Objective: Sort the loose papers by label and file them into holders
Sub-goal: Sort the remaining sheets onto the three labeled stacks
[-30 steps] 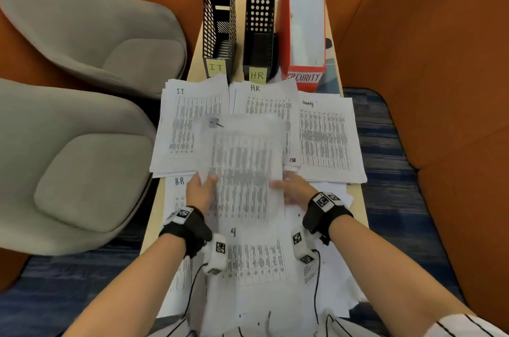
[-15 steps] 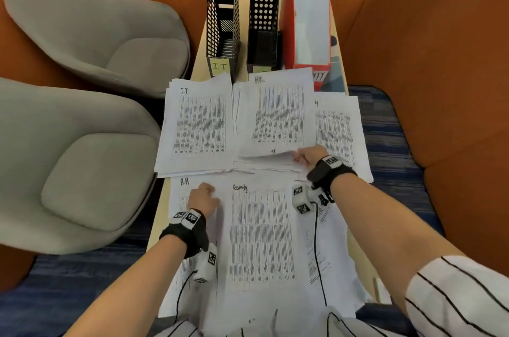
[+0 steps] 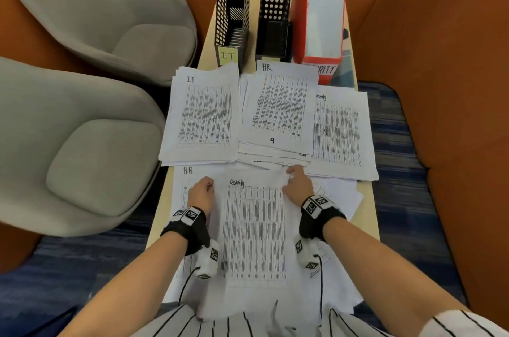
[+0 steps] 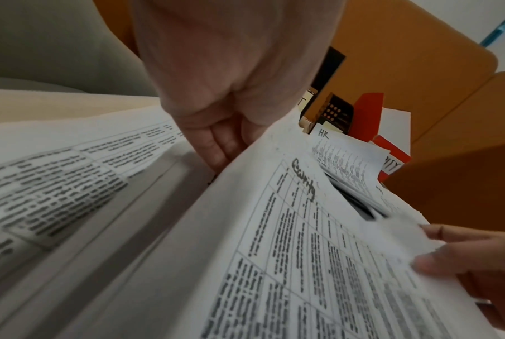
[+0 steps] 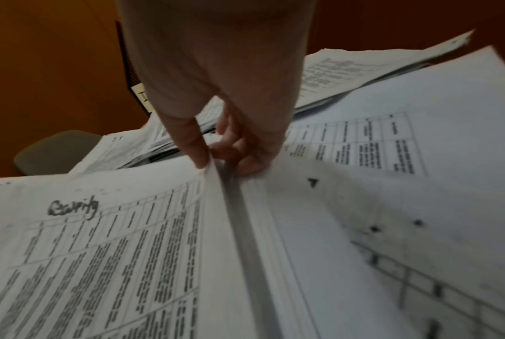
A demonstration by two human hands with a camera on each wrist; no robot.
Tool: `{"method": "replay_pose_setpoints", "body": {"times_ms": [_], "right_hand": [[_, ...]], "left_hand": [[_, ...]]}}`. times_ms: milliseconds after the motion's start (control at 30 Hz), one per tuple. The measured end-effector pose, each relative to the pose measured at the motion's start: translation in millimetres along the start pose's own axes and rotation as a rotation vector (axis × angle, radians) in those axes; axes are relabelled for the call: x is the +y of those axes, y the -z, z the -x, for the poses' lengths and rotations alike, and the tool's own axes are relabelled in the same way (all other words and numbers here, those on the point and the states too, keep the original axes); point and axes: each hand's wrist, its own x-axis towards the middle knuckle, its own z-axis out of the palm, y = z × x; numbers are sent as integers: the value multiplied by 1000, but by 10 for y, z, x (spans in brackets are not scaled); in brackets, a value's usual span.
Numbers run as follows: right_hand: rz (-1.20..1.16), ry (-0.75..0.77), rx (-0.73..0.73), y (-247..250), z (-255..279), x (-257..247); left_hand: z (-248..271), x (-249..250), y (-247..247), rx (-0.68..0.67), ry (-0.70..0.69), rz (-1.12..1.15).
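The top sheet of the near loose pile, hand-labelled Security [image 3: 253,229] [image 4: 274,240] [image 5: 100,240], lies in front of me. My left hand [image 3: 204,187] [image 4: 219,153] curls its fingers under the sheet's upper left edge and holds it raised. My right hand [image 3: 292,175] [image 5: 212,159] pinches the upper right corner between thumb and fingers. Beyond lie three sorted piles: the IT pile [image 3: 203,116], the HR pile [image 3: 279,110] and the Security pile [image 3: 343,132]. Behind them stand the black mesh IT holder [image 3: 231,5], the black HR holder [image 3: 275,11] and the red Security holder [image 3: 322,5].
Under the held sheet lies another sheet labelled HR [image 3: 190,174] and more loose sheets spread to the right [image 3: 344,196]. The narrow wooden table [image 3: 369,212] is almost covered. Two grey chairs [image 3: 91,160] stand at the left, and orange walls [image 3: 440,88] close in at the right.
Both hands carried an HR sheet forward; the right hand laid it on the HR pile. Both hands then came back and took hold of the Security sheet's top corners.
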Motion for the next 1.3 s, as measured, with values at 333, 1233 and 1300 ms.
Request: {"method": "replay_pose_setpoints", "body": {"times_ms": [333,1233,1300], "right_hand": [[52,-295,223,589,96,297],[-410,-316,156,316,113,-283],[-348,-345,166,378,110,-389]], "left_hand": [[63,-25,61,-85,-47,112],[462,407,32,-764,-6,128],[453,395,98,-863,131,349]]}}
